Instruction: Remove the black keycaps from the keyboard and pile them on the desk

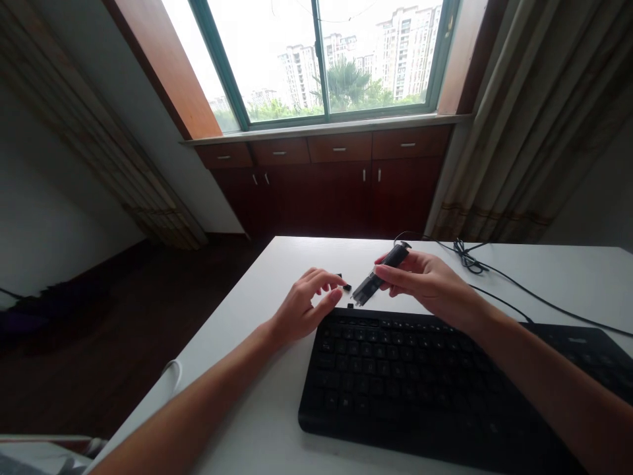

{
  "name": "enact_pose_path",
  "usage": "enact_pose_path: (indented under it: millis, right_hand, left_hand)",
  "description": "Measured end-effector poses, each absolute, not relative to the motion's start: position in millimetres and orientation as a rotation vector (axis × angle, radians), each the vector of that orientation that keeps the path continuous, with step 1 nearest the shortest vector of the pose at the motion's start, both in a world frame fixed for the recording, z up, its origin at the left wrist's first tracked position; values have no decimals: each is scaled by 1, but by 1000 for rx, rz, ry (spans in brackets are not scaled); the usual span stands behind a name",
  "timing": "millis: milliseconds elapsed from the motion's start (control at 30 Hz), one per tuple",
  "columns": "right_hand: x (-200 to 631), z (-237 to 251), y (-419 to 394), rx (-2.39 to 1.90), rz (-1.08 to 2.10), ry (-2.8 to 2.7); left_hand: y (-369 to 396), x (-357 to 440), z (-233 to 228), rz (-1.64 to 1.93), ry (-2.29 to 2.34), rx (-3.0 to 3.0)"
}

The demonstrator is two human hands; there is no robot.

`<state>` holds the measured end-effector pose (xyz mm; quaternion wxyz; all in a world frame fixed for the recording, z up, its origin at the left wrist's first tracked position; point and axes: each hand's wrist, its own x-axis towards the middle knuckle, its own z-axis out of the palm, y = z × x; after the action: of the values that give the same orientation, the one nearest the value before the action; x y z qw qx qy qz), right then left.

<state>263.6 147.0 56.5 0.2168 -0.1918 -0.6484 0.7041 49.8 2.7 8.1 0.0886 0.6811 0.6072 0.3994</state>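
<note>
My right hand [430, 285] holds a black pen-like tool [378, 277] just beyond the far edge of a black keyboard [420, 382], its tip pointing down and left. My left hand [309, 305] hovers over the white table [237, 369] left of that tip, and pinches a small black piece [347, 287] between thumb and finger. Another tiny black piece [351, 305] lies on the table by the keyboard's far edge.
Black cables [494, 277] run across the table's far right. A white cable loop [173, 373] hangs at the table's left edge. Behind the table are dark wooden cabinets [336, 178] under a window, with curtains on both sides.
</note>
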Motion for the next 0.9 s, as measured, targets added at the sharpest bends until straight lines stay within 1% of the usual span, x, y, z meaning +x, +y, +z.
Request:
enact_pose_path:
  millis: [100, 200, 433, 533, 700, 800, 900]
  right_hand:
    - [255, 48, 134, -555, 2107, -1603]
    - [252, 46, 124, -559, 2216, -1510]
    - [250, 43, 115, -600, 2276, -1497]
    - [251, 46, 115, -616, 2190, -1653]
    - [261, 63, 122, -764, 1874, -1947]
    - [265, 72, 126, -728, 1719, -1978]
    - [266, 75, 123, -602, 1536, -2068]
  left_hand:
    - [2, 59, 13, 1363, 1681, 1863]
    - [0, 71, 16, 1365, 1646, 1747]
    - [1, 77, 18, 1539, 1466, 1592]
    - [2, 75, 20, 1616, 1437, 1542]
    - [0, 74, 26, 1809, 1491, 1520]
    - [-2, 73, 29, 1909, 1516, 1494]
    - [-5, 72, 32, 1959, 1513, 1529]
